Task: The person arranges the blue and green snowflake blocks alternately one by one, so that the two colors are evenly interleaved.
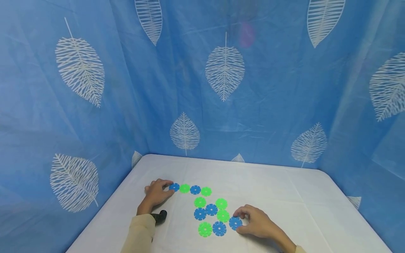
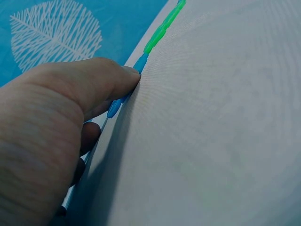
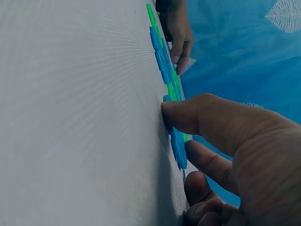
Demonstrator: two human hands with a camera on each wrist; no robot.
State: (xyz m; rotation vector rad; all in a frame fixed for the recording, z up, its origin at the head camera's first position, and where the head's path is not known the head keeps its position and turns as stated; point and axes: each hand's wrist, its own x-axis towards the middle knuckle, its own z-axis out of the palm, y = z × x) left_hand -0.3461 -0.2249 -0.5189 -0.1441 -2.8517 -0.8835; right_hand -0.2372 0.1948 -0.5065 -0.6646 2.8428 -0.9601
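Observation:
Notched plastic building discs, blue and green, lie flat on the white table. My left hand (image 1: 156,193) pinches the outermost blue disc (image 1: 174,187) between thumb and index finger, at the left end of the upper row. Beside that disc come a green disc (image 1: 185,188), another blue disc (image 1: 195,190) and a green one at the row's end. My right hand (image 1: 257,222) holds a blue disc (image 1: 235,223) by its edges, thumb at the near side and index finger at the far side. In the right wrist view, that blue disc (image 3: 178,148) is seen edge-on between thumb and fingers.
Between the hands lie several more discs, among them a green disc (image 1: 205,229) and a blue disc (image 1: 219,228) near the front. A black object (image 1: 159,217) is by my left wrist. A blue leaf-print curtain (image 1: 237,105) stands behind and beside the white table (image 1: 272,182).

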